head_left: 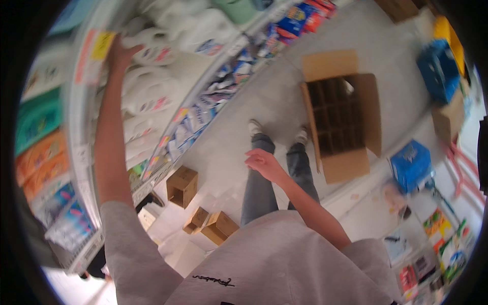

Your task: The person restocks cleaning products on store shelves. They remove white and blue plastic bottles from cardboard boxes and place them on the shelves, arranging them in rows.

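small boxes (220, 227) sit near left. the right hand (264, 162), half curled and free, hangs left of a big divided box (346, 166). far left, the left hand (121, 53), thumb spread, is beside white bottles (153, 46) on a shelf (195, 71); i cannot tell if it grips one.

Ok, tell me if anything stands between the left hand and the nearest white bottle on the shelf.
Nothing visible does: the left hand is right beside that white bottle, though blur leaves unclear whether they touch.
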`<state>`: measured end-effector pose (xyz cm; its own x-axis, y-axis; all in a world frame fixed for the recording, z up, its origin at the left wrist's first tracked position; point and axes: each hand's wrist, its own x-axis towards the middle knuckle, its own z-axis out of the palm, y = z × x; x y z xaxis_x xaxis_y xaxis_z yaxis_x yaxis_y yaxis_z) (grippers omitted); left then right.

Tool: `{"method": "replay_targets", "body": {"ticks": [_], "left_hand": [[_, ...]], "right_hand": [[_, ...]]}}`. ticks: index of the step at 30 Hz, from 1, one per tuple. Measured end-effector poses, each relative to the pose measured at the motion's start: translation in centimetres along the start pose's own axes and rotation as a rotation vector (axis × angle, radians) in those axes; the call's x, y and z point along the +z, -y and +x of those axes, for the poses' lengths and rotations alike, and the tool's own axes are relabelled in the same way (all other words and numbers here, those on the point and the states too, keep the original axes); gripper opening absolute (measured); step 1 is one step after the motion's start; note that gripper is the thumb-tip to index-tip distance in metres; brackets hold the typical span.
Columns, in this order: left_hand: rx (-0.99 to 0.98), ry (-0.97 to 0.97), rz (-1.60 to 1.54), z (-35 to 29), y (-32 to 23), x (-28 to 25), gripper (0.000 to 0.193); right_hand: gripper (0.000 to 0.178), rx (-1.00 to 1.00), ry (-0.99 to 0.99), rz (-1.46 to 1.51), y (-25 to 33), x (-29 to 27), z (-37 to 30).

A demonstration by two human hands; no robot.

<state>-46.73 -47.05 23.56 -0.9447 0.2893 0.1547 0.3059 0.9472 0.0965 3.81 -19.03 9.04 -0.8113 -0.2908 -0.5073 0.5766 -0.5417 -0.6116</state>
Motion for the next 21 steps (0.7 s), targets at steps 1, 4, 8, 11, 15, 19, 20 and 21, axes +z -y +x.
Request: {"method": "replay_targets", "body": {"ticks": [1, 4, 8, 11, 15, 19, 20, 21], "left_hand": [[-0.077, 0.015, 0.023, 0.0, -1.6, 0.2, 0.091], [-0.054, -0.003, 0.044, -0.2, -3.8, -0.4, 0.079], [-0.122, -0.045, 0.086, 1.3, -2.2, 0.5, 0.082], [-0.047, -0.084, 0.178, 2.1, 5.1, 1.0, 0.084], [-0.020, -0.334, 0.388, 0.0, 0.6, -0.5, 0.085], [-0.104, -0.478, -0.297, -10.6, -14.1, -4.1, 0.037], [-0.292, -0.447, -0.352, -14.1, -18.5, -4.5, 0.027], [-0.341, -0.386, -0.406, -17.9, -21.1, -3.8, 0.024]], "right_hand": [[0.025, -0.004, -0.032, -0.038, 0.2, -0.6, -0.2], [0.024, -0.029, -0.129, -0.076, 0.0, -2.7, -1.7], [0.026, 0.000, -0.235, -0.156, -0.9, -5.8, -3.6], [0.024, 0.050, -0.280, -0.297, -1.4, -9.1, -5.3], [0.023, 0.062, -0.462, -0.332, -3.8, -16.4, -5.7], [0.023, 0.054, -0.577, -0.313, -2.0, -25.1, -5.6], [0.024, 0.060, -0.667, -0.230, -0.7, -26.7, -5.4], [0.024, 0.066, -0.749, -0.149, 0.3, -28.6, -5.1]]}}
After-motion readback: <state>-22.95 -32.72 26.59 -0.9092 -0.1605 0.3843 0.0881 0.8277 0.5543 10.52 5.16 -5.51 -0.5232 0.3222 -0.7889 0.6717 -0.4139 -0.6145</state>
